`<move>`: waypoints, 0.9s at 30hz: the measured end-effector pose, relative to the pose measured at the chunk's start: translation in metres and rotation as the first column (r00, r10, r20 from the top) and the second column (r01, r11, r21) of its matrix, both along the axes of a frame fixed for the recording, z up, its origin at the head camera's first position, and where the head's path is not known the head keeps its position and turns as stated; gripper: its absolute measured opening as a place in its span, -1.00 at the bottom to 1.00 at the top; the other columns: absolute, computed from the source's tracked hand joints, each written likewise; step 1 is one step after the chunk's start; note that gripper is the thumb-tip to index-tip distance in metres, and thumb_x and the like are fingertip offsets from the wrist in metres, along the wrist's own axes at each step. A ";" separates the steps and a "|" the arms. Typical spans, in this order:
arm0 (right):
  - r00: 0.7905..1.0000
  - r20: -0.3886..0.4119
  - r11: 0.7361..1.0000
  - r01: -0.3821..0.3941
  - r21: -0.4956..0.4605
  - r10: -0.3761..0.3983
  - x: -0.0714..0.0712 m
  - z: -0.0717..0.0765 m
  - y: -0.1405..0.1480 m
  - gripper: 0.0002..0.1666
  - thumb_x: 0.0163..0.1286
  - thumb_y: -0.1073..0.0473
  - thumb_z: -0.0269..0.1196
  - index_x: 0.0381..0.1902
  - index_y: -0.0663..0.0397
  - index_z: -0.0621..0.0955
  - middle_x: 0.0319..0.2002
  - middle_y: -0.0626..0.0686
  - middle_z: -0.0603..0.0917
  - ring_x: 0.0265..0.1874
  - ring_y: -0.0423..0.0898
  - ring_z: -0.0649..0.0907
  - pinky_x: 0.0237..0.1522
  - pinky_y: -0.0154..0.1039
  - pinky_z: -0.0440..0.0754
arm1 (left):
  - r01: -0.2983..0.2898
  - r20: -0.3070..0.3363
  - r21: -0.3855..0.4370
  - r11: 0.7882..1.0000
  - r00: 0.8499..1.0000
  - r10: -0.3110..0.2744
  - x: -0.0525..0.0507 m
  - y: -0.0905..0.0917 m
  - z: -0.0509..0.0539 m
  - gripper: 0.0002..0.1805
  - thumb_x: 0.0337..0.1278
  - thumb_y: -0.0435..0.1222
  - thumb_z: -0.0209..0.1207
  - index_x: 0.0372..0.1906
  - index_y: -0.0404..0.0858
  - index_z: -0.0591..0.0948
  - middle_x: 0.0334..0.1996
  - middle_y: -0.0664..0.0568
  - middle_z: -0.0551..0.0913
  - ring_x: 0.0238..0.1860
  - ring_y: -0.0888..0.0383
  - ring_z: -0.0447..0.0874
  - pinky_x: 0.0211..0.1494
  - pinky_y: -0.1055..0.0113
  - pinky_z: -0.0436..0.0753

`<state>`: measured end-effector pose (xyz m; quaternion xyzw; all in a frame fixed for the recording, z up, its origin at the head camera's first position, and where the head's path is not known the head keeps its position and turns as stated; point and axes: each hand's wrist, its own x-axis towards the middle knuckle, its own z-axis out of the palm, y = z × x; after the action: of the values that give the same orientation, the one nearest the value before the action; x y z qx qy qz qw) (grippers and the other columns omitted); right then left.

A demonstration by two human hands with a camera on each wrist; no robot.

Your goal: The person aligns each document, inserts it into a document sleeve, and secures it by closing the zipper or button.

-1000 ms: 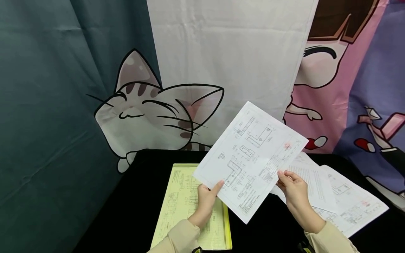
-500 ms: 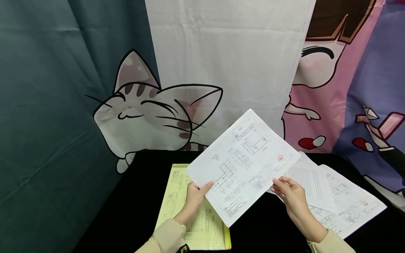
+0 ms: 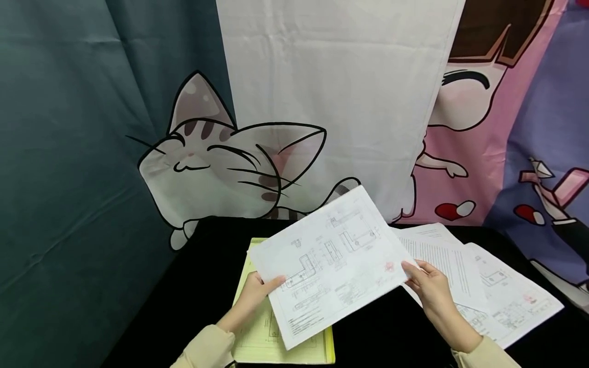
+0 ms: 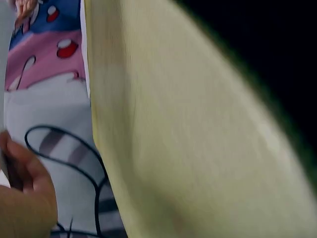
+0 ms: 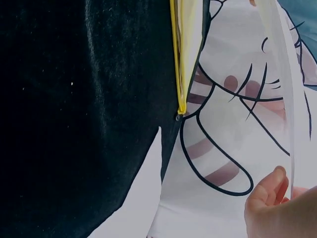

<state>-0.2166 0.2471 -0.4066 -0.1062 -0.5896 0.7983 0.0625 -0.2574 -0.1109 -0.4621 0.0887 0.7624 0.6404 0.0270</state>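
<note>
A white sheet of paper with technical drawings (image 3: pixel 331 266) is held tilted in the air in the head view, above a yellow folder. My left hand (image 3: pixel 253 294) grips its left edge, thumb on the printed face and fingers behind. At the right corner, my right hand (image 3: pixel 430 289) pinches the sheet near a red stamp. The raised sheet partly covers the yellow folder (image 3: pixel 253 337), which lies on the black cloth with drawings showing on it. In the right wrist view the held sheet (image 5: pixel 292 124) appears nearly edge-on above my right fingers.
More printed sheets (image 3: pixel 520 304) lie overlapping on the right of the black-covered table (image 3: pixel 184 312). Behind stands a cartoon-printed curtain (image 3: pixel 359 76). A blurred yellowish surface (image 4: pixel 183 124) fills much of the left wrist view; I cannot tell what it is.
The held sheet has turned counter-clockwise and come lower. My left hand has moved left and slightly down with it; my right hand has shifted only a little and stays at the sheet's right side.
</note>
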 end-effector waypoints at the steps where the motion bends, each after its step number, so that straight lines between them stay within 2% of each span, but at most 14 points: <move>1: 1.000 0.028 0.999 -0.014 0.034 0.013 0.000 0.000 0.001 -0.76 0.32 0.30 0.20 -0.51 -0.15 0.54 -0.55 -0.24 0.65 -0.53 -0.36 0.63 -0.41 -0.49 0.64 | 0.020 0.007 -0.014 1.000 1.000 -0.020 -0.002 -0.004 0.001 -0.65 0.21 -0.27 0.18 -0.03 -0.47 0.52 -0.19 -0.26 0.70 -0.28 0.00 0.76 -0.24 0.34 0.72; 4: 0.992 0.097 0.984 -0.092 0.150 0.078 -0.001 0.001 0.003 -0.83 0.34 0.23 0.19 -0.43 -0.17 0.55 -0.50 -0.28 0.64 -0.49 -0.35 0.63 -0.42 -0.47 0.63 | 0.075 0.014 -0.046 0.996 0.997 -0.074 -0.007 -0.014 0.005 -0.66 0.20 -0.29 0.18 -0.04 -0.48 0.54 -0.20 -0.27 0.71 -0.32 0.02 0.76 -0.27 0.34 0.72; 7: 0.980 0.128 0.961 -0.176 0.212 0.152 -0.003 0.001 0.004 -0.91 0.36 0.22 0.17 -0.34 -0.12 0.53 -0.48 -0.26 0.67 -0.48 -0.32 0.65 -0.42 -0.43 0.65 | 0.120 0.005 -0.072 0.990 0.993 -0.120 -0.011 -0.022 0.011 -0.64 0.19 -0.27 0.19 -0.05 -0.49 0.55 -0.22 -0.28 0.71 -0.36 0.08 0.76 -0.31 0.36 0.71; 13: 0.976 0.144 0.939 -0.201 0.280 0.166 -0.003 0.003 0.006 -0.93 0.34 0.20 0.18 -0.35 -0.11 0.55 -0.50 -0.26 0.66 -0.51 -0.33 0.62 -0.46 -0.43 0.62 | 0.219 -0.006 -0.105 0.970 0.975 -0.221 -0.016 -0.032 0.017 -0.60 0.20 -0.21 0.20 -0.02 -0.46 0.55 -0.20 -0.26 0.71 -0.36 0.13 0.76 -0.30 0.34 0.71; 16: 0.976 0.133 0.924 -0.206 0.321 0.172 -0.002 0.006 0.007 -0.93 0.35 0.20 0.18 -0.35 -0.10 0.55 -0.48 -0.25 0.64 -0.51 -0.33 0.59 -0.46 -0.44 0.59 | 0.240 -0.005 -0.113 0.964 0.970 -0.242 -0.017 -0.034 0.018 -0.59 0.19 -0.19 0.21 -0.03 -0.45 0.57 -0.21 -0.26 0.71 -0.37 0.14 0.76 -0.31 0.35 0.71; 19: 0.973 0.114 0.902 -0.230 0.364 0.202 -0.002 0.008 0.008 -0.97 0.35 0.21 0.18 -0.29 0.03 0.53 -0.46 -0.23 0.65 -0.49 -0.33 0.58 -0.42 -0.44 0.60 | 0.232 -0.009 -0.121 0.965 0.972 -0.235 -0.017 -0.033 0.020 -0.59 0.20 -0.17 0.19 -0.03 -0.45 0.57 -0.23 -0.25 0.72 -0.39 0.17 0.75 -0.32 0.38 0.70; 21: 0.966 0.103 0.885 -0.257 0.388 0.236 -0.002 0.010 0.009 -0.89 0.35 0.22 0.18 -0.23 0.14 0.50 -0.44 -0.23 0.67 -0.46 -0.33 0.62 -0.38 -0.43 0.62 | 0.212 -0.002 -0.117 0.970 0.977 -0.214 -0.017 -0.032 0.021 -0.58 0.24 -0.15 0.16 -0.04 -0.45 0.57 -0.25 -0.24 0.73 -0.42 0.18 0.74 -0.35 0.38 0.69; 24: 0.950 0.098 0.849 -0.308 0.429 0.295 -0.001 0.010 0.010 -0.79 0.34 0.23 0.19 -0.16 0.23 0.45 -0.42 -0.22 0.71 -0.42 -0.30 0.66 -0.34 -0.40 0.65 | 0.157 0.003 -0.091 0.983 0.987 -0.158 -0.016 -0.030 0.022 -0.58 0.27 -0.14 0.13 -0.05 -0.46 0.57 -0.29 -0.23 0.73 -0.46 0.19 0.73 -0.40 0.39 0.69; 27: 0.940 0.105 0.823 -0.335 0.460 0.324 -0.001 0.010 0.009 -0.77 0.33 0.23 0.20 -0.14 0.25 0.45 -0.40 -0.21 0.73 -0.41 -0.28 0.68 -0.32 -0.38 0.66 | 0.085 -0.004 -0.074 0.994 0.996 -0.085 -0.015 -0.026 0.022 -0.59 0.26 -0.14 0.13 -0.09 -0.48 0.58 -0.34 -0.23 0.73 -0.52 0.20 0.72 -0.46 0.41 0.68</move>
<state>-0.2173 0.2565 -0.3965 0.0068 -0.7756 0.6285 -0.0588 -0.2728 -0.1371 -0.4398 0.1222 0.7810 0.6100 0.0549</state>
